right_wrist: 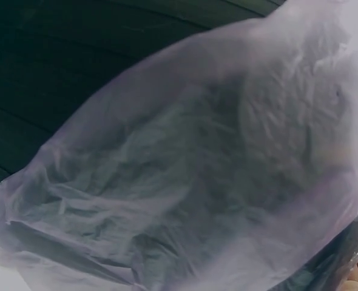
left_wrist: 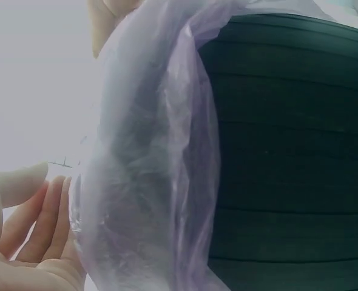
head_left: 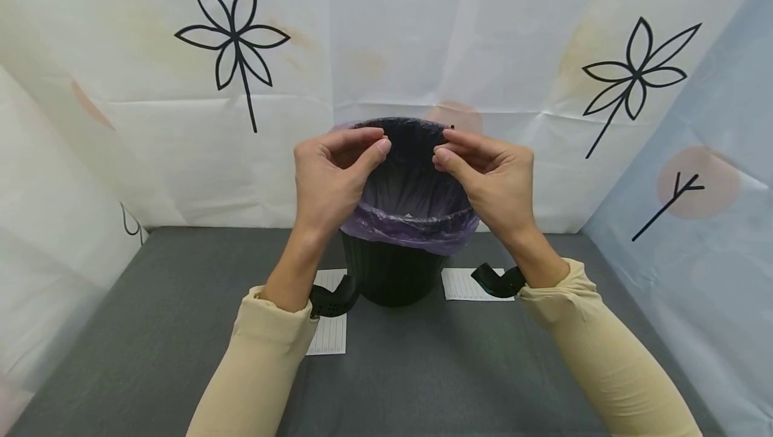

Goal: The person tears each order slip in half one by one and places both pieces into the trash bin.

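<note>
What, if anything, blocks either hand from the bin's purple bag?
Nothing visible stands between the left hand or right hand and the purple bag. The paper sheets lie lower, on the table beside the bin.

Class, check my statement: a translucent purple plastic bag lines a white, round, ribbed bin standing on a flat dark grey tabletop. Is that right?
Not quite: the round, ribbed bin is dark green, not white, as the left wrist view shows. A translucent purple plastic bag does line it, and it stands on a flat dark grey tabletop.
</note>
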A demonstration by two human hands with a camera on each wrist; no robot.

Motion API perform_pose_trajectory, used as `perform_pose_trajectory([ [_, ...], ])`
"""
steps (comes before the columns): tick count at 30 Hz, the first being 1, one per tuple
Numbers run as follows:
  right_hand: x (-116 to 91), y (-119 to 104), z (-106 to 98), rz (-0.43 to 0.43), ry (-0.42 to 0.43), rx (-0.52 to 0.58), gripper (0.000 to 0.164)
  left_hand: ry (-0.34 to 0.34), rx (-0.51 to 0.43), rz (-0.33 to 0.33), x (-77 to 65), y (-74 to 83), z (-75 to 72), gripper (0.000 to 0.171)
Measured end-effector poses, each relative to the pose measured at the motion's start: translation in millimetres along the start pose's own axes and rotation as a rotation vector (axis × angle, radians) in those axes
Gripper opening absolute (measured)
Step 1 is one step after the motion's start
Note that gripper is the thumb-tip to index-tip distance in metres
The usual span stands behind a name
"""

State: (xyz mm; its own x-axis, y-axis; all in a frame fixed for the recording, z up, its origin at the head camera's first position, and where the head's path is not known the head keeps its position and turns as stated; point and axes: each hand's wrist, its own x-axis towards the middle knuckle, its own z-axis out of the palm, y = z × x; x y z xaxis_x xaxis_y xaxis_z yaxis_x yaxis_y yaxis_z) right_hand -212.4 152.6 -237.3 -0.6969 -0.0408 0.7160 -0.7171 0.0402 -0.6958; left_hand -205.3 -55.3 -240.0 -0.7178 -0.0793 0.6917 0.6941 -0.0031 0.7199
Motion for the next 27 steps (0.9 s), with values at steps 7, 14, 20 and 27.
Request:
perform_pose_trajectory([
  [7, -6.0, -4.5, -3.7, 0.005, -0.001, 0.004, 0.024, -0.032, 0.007, -0.019, -12.6, 8.2, -4.8, 0.017],
  [14, -20.0, -14.8, -13.2, -0.046, -0.021, 0.031, 0.023, -0.043, 0.023, -0.025, -30.9, 19.9, -12.7, 0.018],
  [20, -38.5, -25.4, -18.8, -0.056, -0.032, 0.129, 0.025, -0.063, -0.019, -0.054, -47.2, 23.4, -17.5, 0.018],
  [27, -67.9, -24.3, -25.9, -0.048, -0.057, 0.142, 0.028, -0.081, -0.037, -0.094, -70.2, 22.2, -21.0, 0.02],
])
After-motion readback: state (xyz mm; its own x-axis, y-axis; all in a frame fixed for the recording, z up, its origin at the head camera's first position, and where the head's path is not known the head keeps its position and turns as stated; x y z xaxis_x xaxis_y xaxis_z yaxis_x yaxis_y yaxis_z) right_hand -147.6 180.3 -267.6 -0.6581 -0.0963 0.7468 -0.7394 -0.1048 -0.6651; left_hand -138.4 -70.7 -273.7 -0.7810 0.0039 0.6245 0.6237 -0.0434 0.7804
